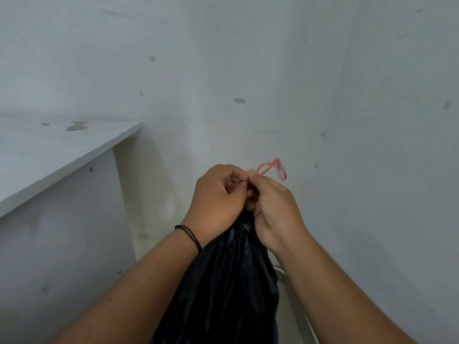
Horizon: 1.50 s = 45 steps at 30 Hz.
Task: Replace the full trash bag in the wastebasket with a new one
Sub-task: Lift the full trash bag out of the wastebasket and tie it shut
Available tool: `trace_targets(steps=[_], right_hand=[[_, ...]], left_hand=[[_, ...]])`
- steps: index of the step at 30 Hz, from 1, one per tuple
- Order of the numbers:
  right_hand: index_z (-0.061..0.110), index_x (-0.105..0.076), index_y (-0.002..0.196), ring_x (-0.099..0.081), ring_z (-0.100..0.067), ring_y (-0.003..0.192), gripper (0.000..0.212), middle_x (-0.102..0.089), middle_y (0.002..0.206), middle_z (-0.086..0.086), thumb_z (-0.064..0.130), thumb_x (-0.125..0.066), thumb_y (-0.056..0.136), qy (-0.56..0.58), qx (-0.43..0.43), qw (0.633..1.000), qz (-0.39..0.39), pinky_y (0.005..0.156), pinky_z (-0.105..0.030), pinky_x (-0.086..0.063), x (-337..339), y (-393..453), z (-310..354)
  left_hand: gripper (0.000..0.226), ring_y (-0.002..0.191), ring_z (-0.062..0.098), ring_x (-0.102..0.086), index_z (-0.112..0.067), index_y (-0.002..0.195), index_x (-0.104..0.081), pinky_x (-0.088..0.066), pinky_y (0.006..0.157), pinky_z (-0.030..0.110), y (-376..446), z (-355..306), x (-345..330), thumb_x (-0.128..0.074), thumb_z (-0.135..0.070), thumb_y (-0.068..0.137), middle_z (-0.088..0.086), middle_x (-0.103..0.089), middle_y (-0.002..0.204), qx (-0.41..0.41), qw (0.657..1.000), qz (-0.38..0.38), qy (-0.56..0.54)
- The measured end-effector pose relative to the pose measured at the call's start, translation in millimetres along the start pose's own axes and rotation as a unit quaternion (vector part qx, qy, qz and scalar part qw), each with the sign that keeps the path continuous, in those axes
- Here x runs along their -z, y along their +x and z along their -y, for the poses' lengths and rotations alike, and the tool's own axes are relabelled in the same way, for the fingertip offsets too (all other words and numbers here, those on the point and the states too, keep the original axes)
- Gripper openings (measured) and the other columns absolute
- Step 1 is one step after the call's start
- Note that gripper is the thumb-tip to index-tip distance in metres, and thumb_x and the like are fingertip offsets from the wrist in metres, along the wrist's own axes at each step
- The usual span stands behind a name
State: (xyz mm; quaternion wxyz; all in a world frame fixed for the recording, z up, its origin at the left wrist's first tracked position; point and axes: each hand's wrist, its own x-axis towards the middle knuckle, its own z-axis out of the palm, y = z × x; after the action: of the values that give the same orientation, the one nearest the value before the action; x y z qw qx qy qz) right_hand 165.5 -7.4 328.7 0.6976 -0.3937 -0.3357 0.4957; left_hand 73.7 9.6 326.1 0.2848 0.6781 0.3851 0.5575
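Wall (pixel 273 70): pale, scuffed, fills the background directly ahead of the person.
Worktop (pixel 49 150): grey slab on the left, edge running away toward the wall, well apart from the bag.
Trash bag (pixel 223 281): black, gathered to a neck at the top, hanging straight down between the forearms; long axis upright, neck directly under both hands.
Wastebasket (pixel 282 271): only a sliver of pale rim shows, just right of the bag; cannot tell whether the bag has cleared it.
Left hand (pixel 218 194): fingers curled, pinching at the neck of the bag; dark band on the wrist.
Right hand (pixel 273 204): fingers curled, pinching the tie against the left.
Red tie (pixel 272 166): loop sticks up and right from the fingertips, blurred.
Judgement: knot in progress; both hands equally near, so the pull should run sideways across the neck.
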Motion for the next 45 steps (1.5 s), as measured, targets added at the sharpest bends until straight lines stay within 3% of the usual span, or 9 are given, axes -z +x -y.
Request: trace_targets(steps=[3, 9, 12, 17, 28, 32, 36, 40, 45], right_hand=[[0.012, -0.071, 0.071, -0.042, -0.006, 0.051, 0.022, -0.061, 0.062, 0.001, 0.011, -0.059, 0.088, 0.012, 0.027, 1.000, -0.006, 0.041, -0.016, -0.033, 0.7, -0.8, 3.4], [0.010, -0.070, 0.073, -0.040, -0.005, 0.049, 0.023, -0.055, 0.059, 0.001, 0.015, -0.057, 0.091, -0.043, 0.038, 0.998, 0.041, 0.041, -0.015, -0.033, -1.2, -2.6, 4.4], [0.008, -0.069, 0.075, -0.038, -0.006, 0.049, 0.024, -0.049, 0.069, -0.008, 0.022, -0.058, 0.091, -0.099, 0.026, 0.993, 0.061, 0.044, -0.016, -0.033, 0.7, -1.8, 6.4], [0.014, -0.071, 0.071, -0.044, -0.008, 0.042, 0.028, -0.057, 0.054, 0.002, 0.033, -0.060, 0.089, -0.256, 0.083, 0.962, 0.038, 0.046, -0.019, -0.039, 7.0, 0.0, 13.1], [0.008, -0.057, 0.063, -0.036, -0.015, 0.032, 0.035, -0.047, 0.037, 0.001, 0.030, -0.059, 0.091, -0.287, -0.021, 0.956, 0.047, 0.034, -0.020, -0.032, 4.6, 10.1, 27.3], [0.009, -0.050, 0.059, -0.033, -0.010, 0.029, 0.036, -0.044, 0.038, 0.001, 0.026, -0.061, 0.090, -0.280, -0.080, 0.956, 0.041, 0.029, -0.016, -0.025, -2.4, 10.6, 28.0], [0.006, -0.051, 0.068, -0.040, -0.015, 0.036, 0.030, -0.049, 0.039, 0.000, 0.025, -0.064, 0.088, -0.232, -0.074, 0.969, 0.039, 0.032, -0.020, -0.033, -5.1, 5.1, 29.9], [0.010, -0.038, 0.112, -0.051, -0.018, 0.051, 0.040, -0.061, 0.064, -0.014, 0.005, -0.066, 0.084, -0.126, -0.097, 0.986, 0.054, 0.050, -0.027, -0.047, -2.6, -3.8, 33.8], [0.014, -0.044, 0.102, -0.051, -0.016, 0.049, 0.032, -0.064, 0.054, -0.007, -0.008, -0.057, 0.082, -0.163, -0.068, 0.980, 0.088, 0.050, -0.023, -0.048, 1.9, -6.9, 33.4]], left_hand=[[0.012, 0.054, 0.009, -0.050, -0.023, 0.084, -0.053, -0.040, 0.054, 0.023, -1.6, 3.7, 1.9, -0.063, -0.022, 0.077, -0.002, -0.056, 0.077, 0.086, 0.992, -0.023, -0.090], [0.030, 0.050, 0.005, -0.036, -0.019, 0.084, -0.065, -0.026, 0.044, 0.018, 8.1, -4.4, 13.3, -0.055, -0.048, 0.086, -0.005, -0.052, 0.070, 0.226, 0.936, 0.134, -0.236], [0.033, 0.051, 0.004, -0.035, -0.014, 0.108, -0.067, -0.025, 0.040, 0.016, 11.9, -5.3, 14.8, -0.060, -0.038, 0.086, -0.007, -0.052, 0.073, 0.255, 0.924, 0.127, -0.255], [0.016, 0.050, 0.004, -0.037, -0.010, 0.097, -0.068, -0.029, 0.042, 0.016, 9.7, -0.9, 13.3, -0.058, -0.020, 0.090, -0.007, -0.057, 0.067, 0.253, 0.904, 0.087, -0.334], [0.006, 0.063, 0.009, -0.061, -0.029, 0.078, -0.069, -0.048, 0.059, 0.022, -3.2, 17.5, 25.6, -0.068, -0.026, 0.083, -0.002, -0.065, 0.080, -0.020, 0.996, 0.056, -0.059], [0.021, 0.067, 0.007, -0.052, -0.016, 0.092, -0.072, -0.041, 0.058, 0.019, -3.0, 19.8, 34.5, -0.059, -0.032, 0.089, -0.007, -0.051, 0.079, -0.173, 0.973, 0.065, 0.136], [0.011, 0.068, 0.009, -0.046, -0.007, 0.083, -0.069, -0.035, 0.060, 0.010, 0.2, 19.4, 41.9, -0.059, -0.003, 0.087, -0.005, -0.053, 0.078, -0.296, 0.919, 0.057, 0.253], [0.016, 0.074, 0.010, -0.051, -0.015, 0.083, -0.067, -0.037, 0.066, 0.012, 5.7, 18.5, 41.7, -0.056, -0.004, 0.088, -0.005, -0.055, 0.080, -0.218, 0.945, 0.067, 0.236], [0.022, 0.064, -0.004, -0.053, -0.022, 0.071, -0.061, -0.038, 0.060, 0.005, 10.6, 14.3, 42.8, -0.054, -0.021, 0.092, -0.016, -0.059, 0.063, 0.040, 0.987, 0.151, 0.040]])
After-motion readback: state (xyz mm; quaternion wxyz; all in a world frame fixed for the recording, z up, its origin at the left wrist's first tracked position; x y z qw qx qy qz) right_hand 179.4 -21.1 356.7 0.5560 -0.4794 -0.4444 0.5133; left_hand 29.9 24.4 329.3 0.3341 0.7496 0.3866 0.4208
